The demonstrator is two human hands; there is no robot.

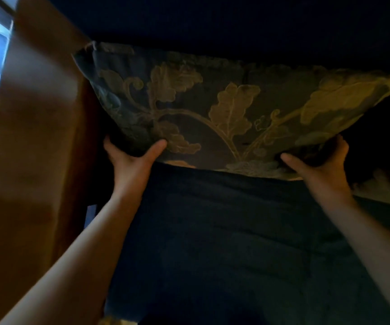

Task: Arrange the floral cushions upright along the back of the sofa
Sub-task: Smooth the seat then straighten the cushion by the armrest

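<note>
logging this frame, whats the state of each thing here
floral cushion: held by its lower corners, upright against the sofa back
left hand: closed on the cushion's lower left corner
right hand: closed on the lower right corner
sofa seat: dark, bare in front
second floral cushion: partly visible at right, state unclear

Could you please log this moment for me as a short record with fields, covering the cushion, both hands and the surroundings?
Item held: floral cushion, face toward the camera
Left hand: grips its lower left corner, thumb in front
Right hand: grips its lower right corner
Sofa: dark blue, seat below the cushion
Second patterned cushion: partly visible at right
Left side: brown curtain
Lighting: dim
</note>
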